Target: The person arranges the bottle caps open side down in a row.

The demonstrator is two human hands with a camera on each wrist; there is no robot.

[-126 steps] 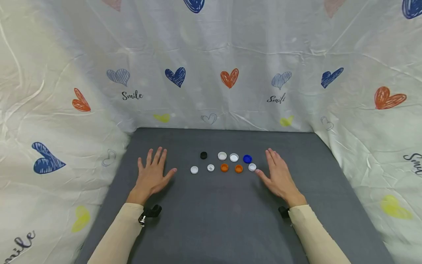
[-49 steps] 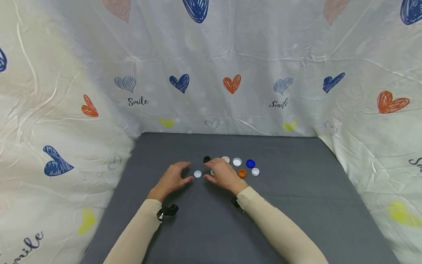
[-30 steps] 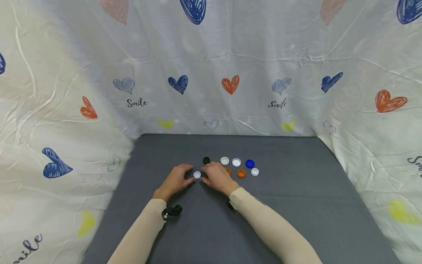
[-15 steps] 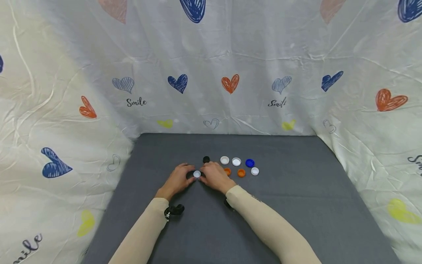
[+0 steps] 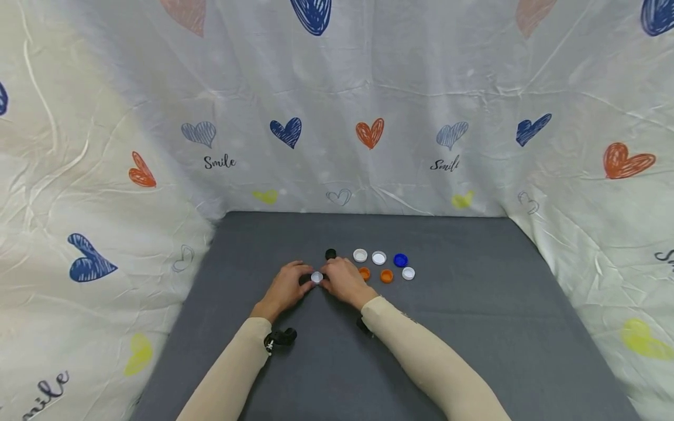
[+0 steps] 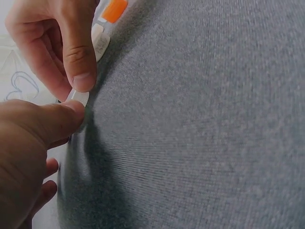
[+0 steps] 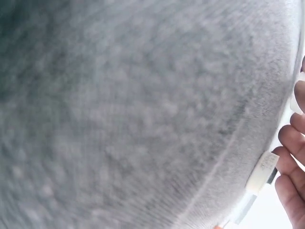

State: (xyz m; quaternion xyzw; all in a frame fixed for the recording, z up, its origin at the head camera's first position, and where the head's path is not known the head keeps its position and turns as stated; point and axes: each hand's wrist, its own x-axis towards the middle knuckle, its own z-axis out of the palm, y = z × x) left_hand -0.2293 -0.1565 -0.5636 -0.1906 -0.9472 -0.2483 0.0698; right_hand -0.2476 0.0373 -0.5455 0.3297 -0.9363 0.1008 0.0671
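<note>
Between my two hands is a small white bottle cap (image 5: 316, 278), the leftmost in the front row on the grey cloth. My left hand (image 5: 284, 286) pinches it from the left side, thumb at its near edge. From the right, my right hand (image 5: 344, 283) grips the same cap. In the left wrist view both thumbs press on the rim of the white cap (image 6: 81, 98), and the other fingers curl behind it. A second white cap (image 7: 262, 172) lies right beside the fingers of the right hand in the right wrist view; that hand hides it in the head view.
Behind the right hand sits a black cap (image 5: 330, 254). To its right are white caps (image 5: 360, 255) and a blue cap (image 5: 401, 260). Two orange caps, one (image 5: 387, 276) fully visible, and a white cap (image 5: 408, 273) continue the front row. A heart-print curtain (image 5: 411, 70) encloses the table.
Both hands have come in from wide apart, fingers spread, to the leftmost white cap. Over the last second they closed in on it from either side and took hold of it.
</note>
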